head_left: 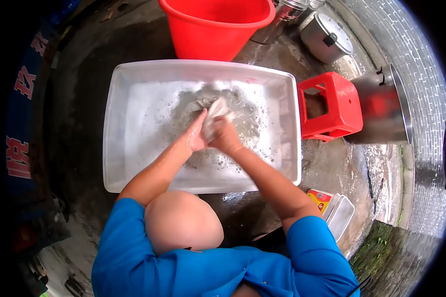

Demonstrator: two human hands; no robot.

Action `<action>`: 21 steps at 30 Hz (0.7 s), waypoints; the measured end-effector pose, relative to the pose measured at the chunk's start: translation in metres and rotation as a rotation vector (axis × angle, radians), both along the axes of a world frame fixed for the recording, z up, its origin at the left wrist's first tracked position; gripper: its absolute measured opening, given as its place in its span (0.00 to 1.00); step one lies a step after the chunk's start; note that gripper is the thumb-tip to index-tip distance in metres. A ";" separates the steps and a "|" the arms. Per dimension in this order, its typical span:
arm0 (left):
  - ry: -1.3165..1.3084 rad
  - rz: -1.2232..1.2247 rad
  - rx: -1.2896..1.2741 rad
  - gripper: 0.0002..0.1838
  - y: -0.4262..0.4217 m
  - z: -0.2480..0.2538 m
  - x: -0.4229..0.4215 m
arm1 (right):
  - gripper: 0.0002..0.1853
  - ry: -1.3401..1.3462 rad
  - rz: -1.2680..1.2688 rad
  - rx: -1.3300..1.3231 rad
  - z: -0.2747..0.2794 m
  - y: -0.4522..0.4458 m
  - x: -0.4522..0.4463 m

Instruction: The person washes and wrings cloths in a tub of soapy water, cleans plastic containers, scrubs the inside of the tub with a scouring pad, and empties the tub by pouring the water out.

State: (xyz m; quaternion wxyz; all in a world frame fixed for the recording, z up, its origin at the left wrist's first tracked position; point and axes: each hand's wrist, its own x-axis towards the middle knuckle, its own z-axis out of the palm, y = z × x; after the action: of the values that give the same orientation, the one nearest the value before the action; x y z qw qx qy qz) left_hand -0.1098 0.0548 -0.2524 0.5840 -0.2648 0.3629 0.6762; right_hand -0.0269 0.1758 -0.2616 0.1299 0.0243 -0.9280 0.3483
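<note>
A wet white cloth is bunched between my two hands, over a large white plastic tub. My right hand is closed around the cloth, its fingers slightly blurred. My left hand presses against the cloth from the left side and grips its lower part, with some fingers hidden. Below the hands, cloudy sudsy water fills the tub, foam lying thick toward the sides. A grey, wet patch of fabric or water shows just behind the cloth, but I cannot tell which.
Behind the tub stands a red bucket. To the right are a red plastic stool, a large metal pot and a lidded pot. Near my right elbow sits a clear plastic container. My bare knee is at the tub's front edge.
</note>
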 end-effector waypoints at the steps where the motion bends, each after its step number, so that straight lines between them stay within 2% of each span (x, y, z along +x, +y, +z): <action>1: 0.134 -0.011 -0.025 0.46 0.001 0.000 -0.002 | 0.12 -0.033 0.042 -0.157 0.004 -0.021 0.005; 2: 0.147 -0.040 0.260 0.41 -0.002 -0.020 -0.011 | 0.13 -0.065 0.078 -0.315 0.009 -0.041 0.010; 3: 0.146 -0.073 0.546 0.35 -0.005 -0.040 -0.019 | 0.15 -0.002 0.163 -0.065 0.063 -0.055 0.020; 4: 0.187 0.002 0.445 0.32 -0.016 -0.055 -0.023 | 0.15 0.000 0.155 -0.066 0.083 -0.064 0.026; 6: 0.221 0.078 0.340 0.30 -0.021 -0.060 -0.025 | 0.15 -0.010 0.406 -0.186 0.107 -0.075 0.034; 7: 0.127 0.004 0.280 0.27 -0.017 -0.049 -0.032 | 0.15 -0.011 0.405 -0.191 0.115 -0.073 0.033; 8: 0.035 -0.066 0.220 0.25 -0.017 -0.039 -0.037 | 0.15 -0.136 0.553 -0.294 0.123 -0.066 0.029; 9: 0.040 -0.058 0.219 0.25 -0.019 -0.028 -0.036 | 0.15 -0.260 0.706 -0.391 0.132 -0.056 0.022; 10: 0.110 -0.027 0.388 0.23 -0.022 -0.017 -0.030 | 0.19 -0.210 0.766 -0.404 0.143 -0.044 0.018; 11: 0.295 0.046 0.425 0.21 -0.022 -0.008 -0.016 | 0.23 -0.323 0.683 -0.585 0.161 -0.025 0.017; 12: 0.476 0.128 0.448 0.21 -0.021 0.002 -0.002 | 0.18 -0.200 0.595 -0.667 0.159 -0.008 0.007; 13: 0.268 0.005 0.691 0.27 -0.008 0.002 -0.014 | 0.18 -0.174 0.409 -1.028 0.175 0.006 0.002; 14: 0.035 -0.008 0.755 0.29 -0.006 0.008 -0.013 | 0.17 -0.132 0.220 -1.197 0.162 0.025 -0.014; 15: -0.198 -0.024 0.813 0.30 -0.005 0.019 -0.014 | 0.15 -0.050 0.082 -1.218 0.153 0.046 -0.026; 16: -0.199 -0.029 0.814 0.30 -0.001 0.032 -0.010 | 0.15 -0.098 0.006 -1.320 0.124 0.065 -0.037; 17: -0.120 -0.055 0.775 0.31 0.005 0.047 -0.005 | 0.15 -0.159 -0.169 -1.252 0.098 0.071 -0.042; 19: -0.038 -0.081 0.740 0.32 0.016 0.066 0.005 | 0.26 -0.251 -0.158 -1.468 0.032 0.066 -0.031; 21: 0.140 -0.117 0.717 0.36 0.028 0.074 0.017 | 0.35 -0.041 -0.088 -2.199 0.017 0.039 -0.017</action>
State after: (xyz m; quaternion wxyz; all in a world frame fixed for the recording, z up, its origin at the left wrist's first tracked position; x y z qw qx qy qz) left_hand -0.0926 0.0825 -0.1783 0.6513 0.0247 0.1563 0.7422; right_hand -0.0443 0.2148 -0.2447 0.0774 -0.1437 -0.1134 0.9800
